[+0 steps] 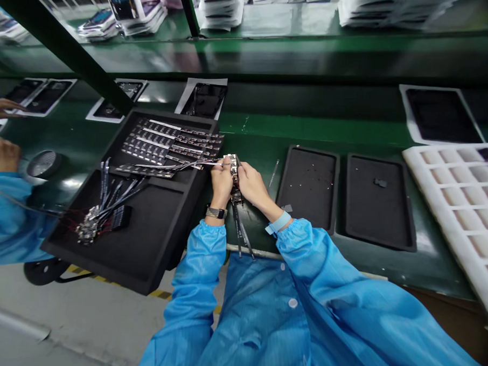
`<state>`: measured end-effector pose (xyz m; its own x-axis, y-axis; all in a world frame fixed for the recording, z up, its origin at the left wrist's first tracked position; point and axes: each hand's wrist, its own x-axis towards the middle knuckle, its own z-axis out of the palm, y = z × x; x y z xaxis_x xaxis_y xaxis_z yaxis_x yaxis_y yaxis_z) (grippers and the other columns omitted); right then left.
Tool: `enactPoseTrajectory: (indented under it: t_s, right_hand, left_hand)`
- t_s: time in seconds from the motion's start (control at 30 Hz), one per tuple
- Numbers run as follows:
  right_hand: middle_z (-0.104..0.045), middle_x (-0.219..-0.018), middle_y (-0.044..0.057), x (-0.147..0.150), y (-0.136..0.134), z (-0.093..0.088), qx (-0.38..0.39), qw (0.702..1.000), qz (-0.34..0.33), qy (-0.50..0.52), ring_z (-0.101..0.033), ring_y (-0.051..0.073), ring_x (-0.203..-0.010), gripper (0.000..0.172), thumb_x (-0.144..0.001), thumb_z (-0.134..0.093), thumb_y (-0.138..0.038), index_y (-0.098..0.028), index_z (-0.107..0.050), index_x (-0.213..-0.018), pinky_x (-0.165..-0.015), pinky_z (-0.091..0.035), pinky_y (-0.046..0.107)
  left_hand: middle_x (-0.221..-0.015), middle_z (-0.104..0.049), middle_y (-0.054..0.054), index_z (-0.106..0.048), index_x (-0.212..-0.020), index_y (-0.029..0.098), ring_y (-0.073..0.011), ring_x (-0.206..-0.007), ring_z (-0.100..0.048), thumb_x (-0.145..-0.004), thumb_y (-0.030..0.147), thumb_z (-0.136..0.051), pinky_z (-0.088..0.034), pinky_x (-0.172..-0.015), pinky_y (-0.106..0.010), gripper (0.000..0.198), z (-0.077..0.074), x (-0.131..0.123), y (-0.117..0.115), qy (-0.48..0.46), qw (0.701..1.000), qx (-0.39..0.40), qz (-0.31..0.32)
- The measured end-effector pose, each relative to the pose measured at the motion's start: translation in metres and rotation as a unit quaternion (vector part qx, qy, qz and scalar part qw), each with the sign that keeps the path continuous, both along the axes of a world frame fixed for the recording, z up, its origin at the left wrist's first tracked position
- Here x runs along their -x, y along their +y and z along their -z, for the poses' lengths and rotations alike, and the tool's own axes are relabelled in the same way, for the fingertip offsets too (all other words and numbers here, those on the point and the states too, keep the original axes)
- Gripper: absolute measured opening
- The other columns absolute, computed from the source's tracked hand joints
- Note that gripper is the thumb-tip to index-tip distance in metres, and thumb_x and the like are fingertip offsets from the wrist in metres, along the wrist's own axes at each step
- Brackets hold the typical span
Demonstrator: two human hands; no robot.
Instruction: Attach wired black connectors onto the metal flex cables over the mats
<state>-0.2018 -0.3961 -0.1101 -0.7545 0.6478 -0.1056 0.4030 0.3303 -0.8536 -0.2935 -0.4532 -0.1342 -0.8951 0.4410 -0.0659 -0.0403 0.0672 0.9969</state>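
Board [234, 170] with little parts, just right of your big black tray [150, 246], your left hand [222, 179] and right hand [252, 183] both pinching it, thin cables [241, 231] hanging below, green surface [306, 129] underneath.

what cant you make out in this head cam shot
Head view:
small circuit board: mostly hidden by the left hand and right hand gripping it; components too small.
white compartment tray: cut off by the right edge.
co-worker's hand: arm cut off by the left edge.
stacks on the upper shelf: blurred, contents unreadable.
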Motion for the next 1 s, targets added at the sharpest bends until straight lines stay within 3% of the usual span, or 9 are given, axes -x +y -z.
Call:
enactPoseTrajectory:
  t_s: [0.17, 0.3, 0.43, 0.53, 0.67, 0.77, 0.87, 1.0]
  right_hand:
    - [-0.076, -0.108, 0.011, 0.001, 0.000, 0.000, -0.013, 1.000, 0.003, 0.002, -0.070, 0.029, -0.102, 0.038, -0.109, -0.031, -0.031, -0.022, -0.068, -0.115, -0.089, -0.049, 0.036]
    - [-0.073, -0.090, 0.006, 0.003, 0.003, 0.006, 0.019, 1.000, 0.005, 0.024, -0.069, 0.025, -0.087, 0.034, -0.108, -0.033, -0.030, -0.023, -0.066, -0.103, -0.083, -0.051, 0.034]
    - [-0.063, -0.068, 0.000, 0.005, 0.005, 0.011, 0.143, 0.985, 0.010, 0.094, -0.062, 0.019, -0.065, 0.032, -0.108, -0.036, -0.033, -0.024, -0.061, -0.091, -0.068, -0.051, 0.029]
    - [-0.062, -0.065, -0.002, 0.008, 0.003, 0.010, 0.274, 0.950, 0.007, 0.149, -0.057, 0.015, -0.054, 0.031, -0.109, -0.042, -0.041, -0.024, -0.060, -0.089, -0.055, -0.046, 0.026]
    - [-0.060, -0.062, -0.003, 0.009, 0.003, 0.000, 0.388, 0.904, 0.038, 0.177, -0.058, 0.014, -0.051, 0.028, -0.107, -0.050, -0.045, -0.023, -0.060, -0.095, -0.049, -0.045, 0.023]
    - [-0.057, -0.060, -0.005, -0.003, 0.013, -0.013, 0.379, 0.900, 0.098, 0.194, -0.057, 0.014, -0.049, 0.024, -0.107, -0.052, -0.044, -0.022, -0.061, -0.105, -0.046, -0.044, 0.024]
    - [-0.060, -0.065, -0.004, -0.036, 0.032, -0.034, 0.340, 0.903, 0.107, 0.241, -0.060, 0.014, -0.053, 0.026, -0.106, -0.058, -0.046, -0.022, -0.064, -0.112, -0.049, -0.049, 0.025]
    - [-0.065, -0.071, -0.002, -0.110, 0.061, -0.072, 0.262, 0.900, 0.156, 0.310, -0.064, 0.014, -0.059, 0.023, -0.103, -0.062, -0.042, -0.024, -0.071, -0.114, -0.056, -0.053, 0.028]
  left_hand:
    - [-0.067, -0.058, 0.003, -0.060, -0.082, 0.019, -0.0120, -0.060, -0.054, -0.102, 0.049, -0.064, -0.042, -0.060, -0.023, 0.036, -0.004, -0.004, -0.001, -0.054, 0.998, -0.029, 0.003]
    - [-0.058, -0.049, 0.006, -0.057, -0.081, 0.020, -0.0097, -0.048, -0.043, -0.103, 0.050, -0.064, -0.034, -0.050, -0.023, 0.038, -0.005, -0.004, -0.002, -0.091, 0.994, -0.051, 0.013]
    - [-0.048, -0.035, 0.009, -0.048, -0.073, 0.023, -0.0082, -0.040, -0.030, -0.102, 0.058, -0.065, -0.026, -0.044, -0.024, 0.049, -0.007, 0.000, -0.003, -0.145, 0.987, -0.060, 0.046]
    - [-0.046, -0.031, 0.009, -0.040, -0.066, 0.025, -0.0087, -0.038, -0.030, -0.100, 0.067, -0.064, -0.029, -0.043, -0.025, 0.059, -0.009, 0.005, -0.006, -0.181, 0.978, -0.061, 0.088]
    - [-0.046, -0.032, 0.008, -0.047, -0.070, 0.024, -0.0104, -0.037, -0.031, -0.099, 0.068, -0.062, -0.029, -0.041, -0.025, 0.055, -0.009, 0.009, -0.007, -0.195, 0.974, -0.054, 0.107]
    - [-0.051, -0.038, 0.007, -0.050, -0.073, 0.023, -0.0102, -0.041, -0.034, -0.102, 0.054, -0.063, -0.026, -0.044, -0.025, 0.044, -0.008, 0.011, -0.004, -0.126, 0.990, -0.009, 0.057]
    - [-0.060, -0.051, 0.002, -0.051, -0.070, 0.023, -0.0145, -0.054, -0.051, -0.102, 0.039, -0.064, -0.036, -0.057, -0.027, 0.038, -0.006, 0.012, -0.003, 0.045, 0.994, 0.098, 0.023]
    - [-0.073, -0.067, -0.010, -0.059, -0.075, 0.023, -0.0291, -0.083, -0.070, -0.098, 0.036, -0.067, -0.047, -0.079, -0.034, 0.028, -0.010, 0.013, -0.009, 0.242, 0.932, 0.269, 0.034]
